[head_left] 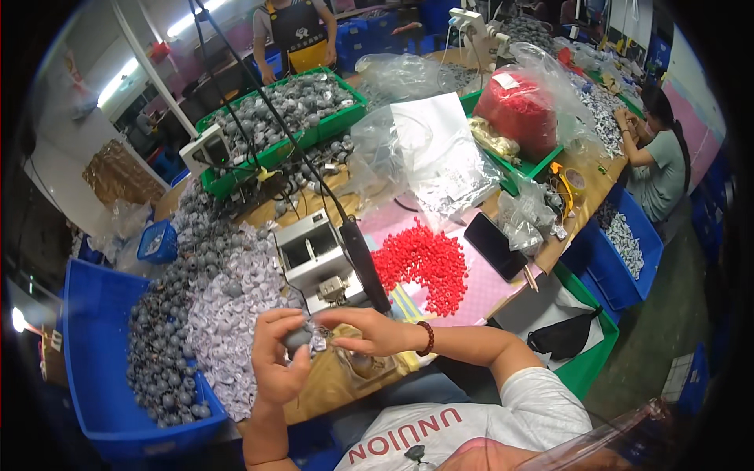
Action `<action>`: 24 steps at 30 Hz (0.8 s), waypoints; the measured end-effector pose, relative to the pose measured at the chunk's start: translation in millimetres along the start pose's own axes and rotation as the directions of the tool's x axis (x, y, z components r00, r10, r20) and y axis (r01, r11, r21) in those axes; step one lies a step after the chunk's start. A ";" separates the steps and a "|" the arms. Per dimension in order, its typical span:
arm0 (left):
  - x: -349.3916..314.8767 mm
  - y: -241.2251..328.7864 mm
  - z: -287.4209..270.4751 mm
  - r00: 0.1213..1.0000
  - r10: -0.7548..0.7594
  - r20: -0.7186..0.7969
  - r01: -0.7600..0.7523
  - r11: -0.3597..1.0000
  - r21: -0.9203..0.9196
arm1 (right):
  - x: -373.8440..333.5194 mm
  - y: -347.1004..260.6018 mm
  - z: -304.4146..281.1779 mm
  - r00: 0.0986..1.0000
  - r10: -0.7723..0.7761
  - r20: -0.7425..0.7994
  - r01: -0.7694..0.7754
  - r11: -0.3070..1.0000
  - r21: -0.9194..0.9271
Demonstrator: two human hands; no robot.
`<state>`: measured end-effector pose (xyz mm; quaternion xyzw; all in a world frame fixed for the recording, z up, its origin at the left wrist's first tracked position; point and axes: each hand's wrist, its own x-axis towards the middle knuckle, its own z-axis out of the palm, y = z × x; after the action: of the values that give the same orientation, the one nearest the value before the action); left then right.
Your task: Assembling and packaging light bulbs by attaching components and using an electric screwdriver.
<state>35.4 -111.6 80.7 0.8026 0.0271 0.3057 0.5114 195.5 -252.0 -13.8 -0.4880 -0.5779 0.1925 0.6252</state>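
Note:
My left hand (276, 359) is closed around a round grey ball-shaped part (298, 337), held between thumb and fingers at the table's near edge. A small whitish piece (318, 342) shows beside the ball. My right hand (371, 333) reaches in from the right, its fingers stretched toward the ball and its thumb apart from them. I cannot see anything gripped in it. Just beyond both hands stands a silver bench machine (314, 255) with a small metal fixture at its front. A clear plastic tray (367, 367) lies below my right hand.
Small red parts (428, 267) are heaped right of the machine, near a black phone (495, 246). White parts (232, 314) and grey balls (161, 345) pile up at left, spilling into a blue bin (94, 392). A green crate (345, 118) stands behind. Other people work farther off.

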 end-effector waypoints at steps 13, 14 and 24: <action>-153.0 -53.3 72.2 0.938 -0.272 -0.214 0.274 0.961 -0.022 | -80.0 27.3 3.7 0.672 0.672 0.311 -0.734 0.661 0.157; -163.0 -60.9 78.4 0.923 -0.309 -0.228 0.305 0.951 -0.055 | -83.9 34.4 5.6 0.771 0.569 0.285 -0.604 0.796 0.045; -202.9 -114.9 85.9 0.835 -0.460 -0.303 0.480 0.877 -0.007 | -81.3 81.1 30.7 0.934 0.141 0.328 0.054 0.852 -0.520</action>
<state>-53.8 -198.4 -134.4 0.7335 0.3101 0.2863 0.5328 172.8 -269.0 -129.2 -0.6092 -0.6997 0.1278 0.3506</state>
